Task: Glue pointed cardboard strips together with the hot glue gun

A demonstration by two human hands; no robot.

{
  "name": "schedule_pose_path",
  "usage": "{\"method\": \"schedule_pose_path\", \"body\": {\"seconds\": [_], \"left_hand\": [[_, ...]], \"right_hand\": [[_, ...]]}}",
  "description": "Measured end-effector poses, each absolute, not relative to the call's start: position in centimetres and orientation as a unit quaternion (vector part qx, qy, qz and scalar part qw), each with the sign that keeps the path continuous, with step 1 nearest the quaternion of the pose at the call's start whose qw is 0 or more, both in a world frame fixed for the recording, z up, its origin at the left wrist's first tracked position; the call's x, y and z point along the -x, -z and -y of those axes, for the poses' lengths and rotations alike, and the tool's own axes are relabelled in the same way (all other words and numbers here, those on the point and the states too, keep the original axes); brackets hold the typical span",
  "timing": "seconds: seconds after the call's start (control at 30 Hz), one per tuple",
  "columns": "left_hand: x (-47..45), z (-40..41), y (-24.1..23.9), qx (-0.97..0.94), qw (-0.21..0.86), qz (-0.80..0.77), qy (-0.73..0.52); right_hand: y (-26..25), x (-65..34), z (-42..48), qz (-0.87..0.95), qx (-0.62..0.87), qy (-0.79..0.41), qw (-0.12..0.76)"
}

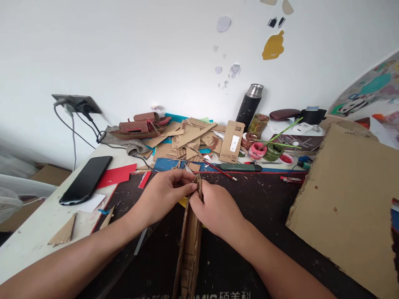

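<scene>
A long, narrow folded cardboard piece [190, 245], shaped like a trough with upright sides, runs from the bottom edge up to my hands. At its far tip, my left hand [165, 192] pinches the left wall between thumb and fingers. My right hand [216, 204] is closed around the right wall at the same end, its fingers partly hidden. The two walls come together at a point between my hands. Beneath lies a dark desk mat [237, 257] dotted with small scraps. A bit of something yellow shows under the cardboard.
Cardboard scraps [190, 139] pile against the wall beside a brown model boat [140, 126]. A green utility knife [240, 167], a pencil [222, 171] and paint jars [274, 152] lie beyond my hands. A phone [87, 179] rests left; a large cardboard sheet [349, 199] stands right.
</scene>
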State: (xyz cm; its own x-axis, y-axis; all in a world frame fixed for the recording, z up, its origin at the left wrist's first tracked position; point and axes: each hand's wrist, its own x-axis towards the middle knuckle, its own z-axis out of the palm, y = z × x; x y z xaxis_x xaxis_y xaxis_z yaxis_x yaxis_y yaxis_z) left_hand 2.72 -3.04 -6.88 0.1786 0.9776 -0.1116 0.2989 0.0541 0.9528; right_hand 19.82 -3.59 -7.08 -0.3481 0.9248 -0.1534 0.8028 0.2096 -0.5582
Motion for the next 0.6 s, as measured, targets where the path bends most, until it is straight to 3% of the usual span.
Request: {"method": "schedule_pose_path", "body": {"seconds": [0.6], "left_hand": [[-3.1, 4.3, 4.6, -0.648, 0.404, -0.535, -0.362]], "right_hand": [[7.0, -20.1, 3.9, 0.766, 0.523, -0.313, 0.205]]}}
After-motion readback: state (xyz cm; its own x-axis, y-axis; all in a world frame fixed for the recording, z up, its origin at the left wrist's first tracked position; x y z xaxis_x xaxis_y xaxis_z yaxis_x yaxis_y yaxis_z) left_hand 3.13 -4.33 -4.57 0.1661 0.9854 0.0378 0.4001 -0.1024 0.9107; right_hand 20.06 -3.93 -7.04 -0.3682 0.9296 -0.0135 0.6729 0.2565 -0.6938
